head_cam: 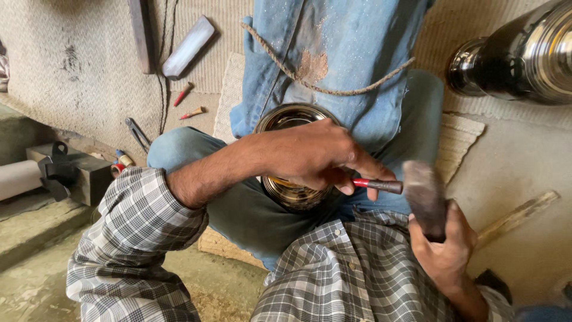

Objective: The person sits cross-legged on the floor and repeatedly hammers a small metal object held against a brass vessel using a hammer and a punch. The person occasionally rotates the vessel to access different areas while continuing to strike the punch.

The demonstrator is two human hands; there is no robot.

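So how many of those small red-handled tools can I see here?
3: one red-handled tool held in the left hand, two more lying on the mat at upper left. Others may be hidden behind the arms.

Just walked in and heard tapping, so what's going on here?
A person sitting on the floor steadies a round shiny metal bowl in their lap. The left hand pinches a small red-handled punch tool beside the bowl's rim. The right hand grips a dark-headed hammer, blurred, close to the tool's end. More red-handled tools lie on the mat behind.
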